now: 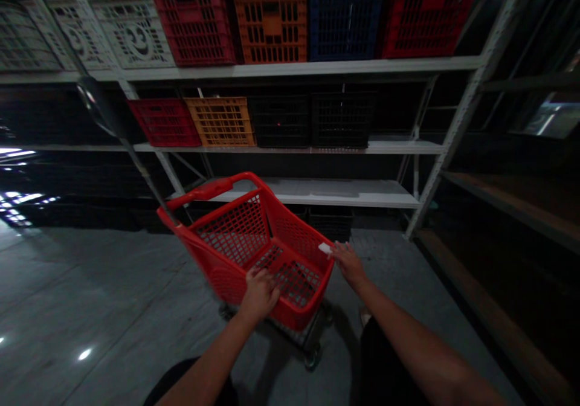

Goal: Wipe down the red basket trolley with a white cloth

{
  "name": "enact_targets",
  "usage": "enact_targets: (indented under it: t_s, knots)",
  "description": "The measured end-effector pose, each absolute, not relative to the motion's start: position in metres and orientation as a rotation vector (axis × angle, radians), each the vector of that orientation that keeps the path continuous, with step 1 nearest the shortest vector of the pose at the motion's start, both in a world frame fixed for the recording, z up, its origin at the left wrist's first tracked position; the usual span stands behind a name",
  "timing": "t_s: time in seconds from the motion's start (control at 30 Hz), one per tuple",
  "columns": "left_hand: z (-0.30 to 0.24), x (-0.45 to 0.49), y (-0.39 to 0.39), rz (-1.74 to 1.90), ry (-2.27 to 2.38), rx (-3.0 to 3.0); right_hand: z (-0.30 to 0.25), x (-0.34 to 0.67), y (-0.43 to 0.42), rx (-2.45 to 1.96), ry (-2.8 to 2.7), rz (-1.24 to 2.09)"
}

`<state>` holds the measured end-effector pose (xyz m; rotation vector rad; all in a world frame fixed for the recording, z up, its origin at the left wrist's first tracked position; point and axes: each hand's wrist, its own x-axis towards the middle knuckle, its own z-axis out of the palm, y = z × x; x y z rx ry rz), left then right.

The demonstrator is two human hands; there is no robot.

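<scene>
Left hand (260, 294): fingers bent over the near rim of the red plastic shopping cart (290, 237), closed on it; no other object in this hand.
Right hand (348, 266): on the cart's right rim, fingers reaching forward, partly spread; firmness of grip impossible to tell.
Beside right fingertips: small white tag (325, 248), at the rim, touching or just short of the fingers.
Cart position: on the floor directly ahead, between both forearms, angled toward the shelving.
Cart parts: red handle bar (203, 190) at the far end; caster (312, 357) under the near corner; dark rod (140, 173) rising past the far left corner, upper end unclear.
Floor: polished grey concrete (90, 285), lit patches to the left.
Top shelf: white crate (136, 31), red crate (194, 22), orange crate (269, 25), blue crate (347, 16), red crate (426, 13).
Middle shelf: red crate (163, 122), yellow crate (220, 122), two black crates (278, 119).
Lowest visible shelf: white board (326, 193), just beyond the cart.
Shelving: white steel uprights (457, 128).
Progress so far: every visible crate on a shelf; both hands on the cart only.
</scene>
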<state>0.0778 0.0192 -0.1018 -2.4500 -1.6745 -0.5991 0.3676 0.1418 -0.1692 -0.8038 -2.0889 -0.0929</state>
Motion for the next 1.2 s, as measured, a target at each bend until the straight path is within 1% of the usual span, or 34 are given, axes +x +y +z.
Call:
enact_targets:
  t_s: [0.1,0.2,0.27,0.37,0.5,0.63,0.67,0.83,0.93,1.03,1.1,1.2]
  knots:
    - [-0.1,0.069,0.012,-0.568,-1.637,-2.493,-0.141,0.373,0.169,-0.971,-1.84,-0.012]
    - [-0.099,0.058,0.005,-0.524,-1.606,-2.538,-0.123,0.36,0.169,-1.071,-1.542,0.113]
    - [-0.098,0.05,0.002,-0.491,-1.597,-2.571,-0.124,0.344,0.153,-1.052,-1.609,0.248]
    - [-0.094,0.034,0.001,-0.419,-1.602,-2.604,-0.14,0.325,0.115,-1.017,-1.86,0.419]
    - [-0.079,0.019,-0.005,-0.244,-1.741,-2.498,-0.161,0.315,0.063,-1.031,-1.86,0.469]
    - [-0.072,0.05,-0.028,-0.25,-2.03,-2.146,-0.174,0.312,0.019,-0.917,-1.913,0.397]
    - [-0.077,0.066,-0.036,-0.294,-2.125,-2.079,-0.176,0.311,0.01,-0.87,-1.96,0.363]
    - [-0.115,0.123,-0.073,-0.287,-2.233,-2.109,-0.178,0.301,-0.018,-0.583,-2.225,0.19]
    - [-0.127,0.118,-0.08,-0.331,-2.159,-2.122,-0.165,0.292,-0.001,-0.35,-2.339,0.037]
    - [-0.126,0.103,-0.079,-0.342,-2.131,-2.149,-0.142,0.281,0.045,-0.221,-2.364,-0.124]
    - [-0.125,0.099,-0.076,-0.323,-2.125,-2.15,-0.127,0.273,0.077,-0.278,-2.328,-0.18]
    - [-0.124,0.098,-0.073,-0.308,-2.091,-2.17,-0.119,0.262,0.094,-0.455,-2.21,-0.109]
